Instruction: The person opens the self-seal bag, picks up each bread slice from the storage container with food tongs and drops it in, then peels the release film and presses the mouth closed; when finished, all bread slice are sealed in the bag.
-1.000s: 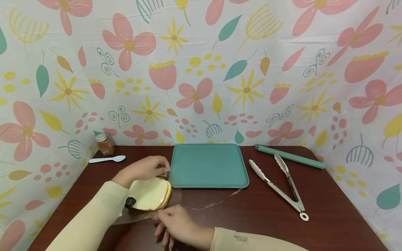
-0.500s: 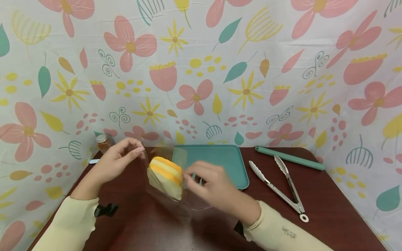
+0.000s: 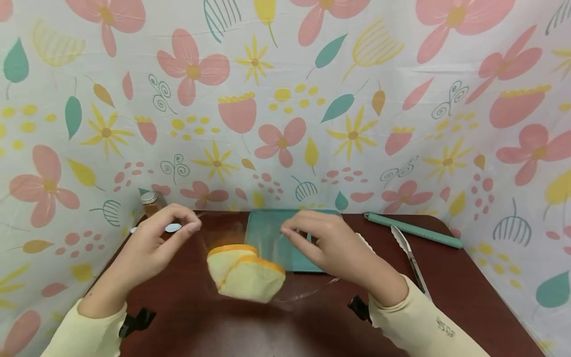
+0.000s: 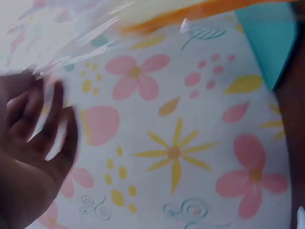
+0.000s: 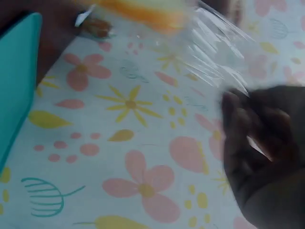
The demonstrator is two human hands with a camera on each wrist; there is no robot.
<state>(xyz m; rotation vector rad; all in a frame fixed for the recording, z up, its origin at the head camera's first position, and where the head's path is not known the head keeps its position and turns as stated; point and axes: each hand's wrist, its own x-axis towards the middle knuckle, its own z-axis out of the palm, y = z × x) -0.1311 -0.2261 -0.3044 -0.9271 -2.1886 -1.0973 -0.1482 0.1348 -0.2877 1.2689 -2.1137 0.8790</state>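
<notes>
A clear plastic bag (image 5: 217, 52) with bread slices (image 3: 252, 278) in its bottom hangs above the table's middle. The slices are pale with orange crust and overlap, tilted. My left hand (image 3: 156, 243) pinches the bag's upper left corner between thumb and fingertips. At the opposite upper corner my right hand (image 3: 332, 243) pinches the film the same way. Both wrist views catch the shiny film running from the fingertips towards the bread, somewhat blurred. The teal tray (image 3: 263, 228) lies behind the bag and is partly covered by my right hand.
A lidded jar (image 3: 149, 202) stands at the back left, near a pale spoon (image 3: 173, 227) partly behind my left hand. Tongs (image 3: 417, 270) and a long green stick (image 3: 415, 230) lie on the right. A thin clear strip (image 3: 318, 288) rests before the tray.
The bag of bread has gone from lying at the left of the table to hanging between both hands. My right hand has moved up and right, now pinching the bag; the slices slid apart.
</notes>
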